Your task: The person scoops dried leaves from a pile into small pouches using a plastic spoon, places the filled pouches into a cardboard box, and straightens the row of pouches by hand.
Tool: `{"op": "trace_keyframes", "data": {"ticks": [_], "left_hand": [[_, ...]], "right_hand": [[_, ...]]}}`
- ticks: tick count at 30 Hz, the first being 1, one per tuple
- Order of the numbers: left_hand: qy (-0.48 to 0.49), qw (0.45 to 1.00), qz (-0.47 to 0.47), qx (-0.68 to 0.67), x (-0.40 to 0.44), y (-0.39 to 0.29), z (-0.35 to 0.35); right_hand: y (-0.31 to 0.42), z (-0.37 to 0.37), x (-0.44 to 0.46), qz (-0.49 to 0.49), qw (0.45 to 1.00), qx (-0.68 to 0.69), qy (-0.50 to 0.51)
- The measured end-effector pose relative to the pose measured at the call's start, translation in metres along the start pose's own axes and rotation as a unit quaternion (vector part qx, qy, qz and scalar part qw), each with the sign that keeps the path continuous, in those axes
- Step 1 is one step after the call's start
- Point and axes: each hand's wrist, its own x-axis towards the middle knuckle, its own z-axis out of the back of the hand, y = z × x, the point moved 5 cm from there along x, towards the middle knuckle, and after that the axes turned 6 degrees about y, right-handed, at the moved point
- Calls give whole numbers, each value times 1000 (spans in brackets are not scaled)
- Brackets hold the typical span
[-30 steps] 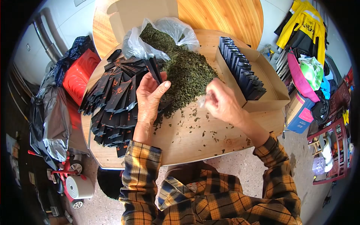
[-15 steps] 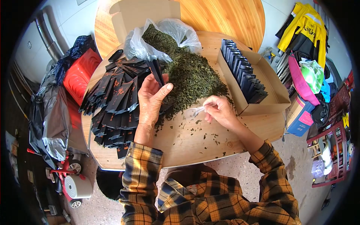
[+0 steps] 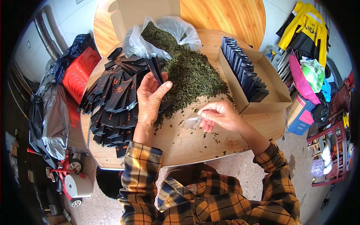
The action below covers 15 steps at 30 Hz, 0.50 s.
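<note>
My left hand [image 3: 149, 98] is closed on a slim black packet [image 3: 154, 69], held upright at the left side of a heap of dried green leaves [image 3: 198, 77]. Between the thumb and fingers of my right hand [image 3: 222, 115] is a clear plastic spoon [image 3: 191, 122], its bowl low over the wood just in front of the heap. I cannot make out whether the bowl holds any leaves. Many loose black packets [image 3: 118, 92] with orange print lie piled left of my left hand.
A clear plastic bag [image 3: 137, 43] spills leaves at the back of the wooden table [image 3: 187, 150]. On the right, a cardboard box [image 3: 272, 75] holds a row of dark packets [image 3: 243, 69]. Scattered leaf bits lie near the front edge. A red plastic stool [image 3: 80, 73] stands at left.
My right hand has shifted slightly right and toward me, and the spoon's bowl has turned and dropped lower. My left hand stays nearly still with the packet.
</note>
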Motion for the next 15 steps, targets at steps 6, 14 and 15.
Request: {"op": "trace_keyframes", "data": {"ticks": [6,14,15], "left_hand": [[0,1000,0,-2,0,0,-1],[5,1000,12,-19,-2,4,-4],[5,1000,11,-19,-2,4,-4]], "right_hand": [[-1,-5,15,21,998,-47,-39],[-17,29,42,122,964,-89,-218],[-18,32,41,138,958,-72,-241]]}}
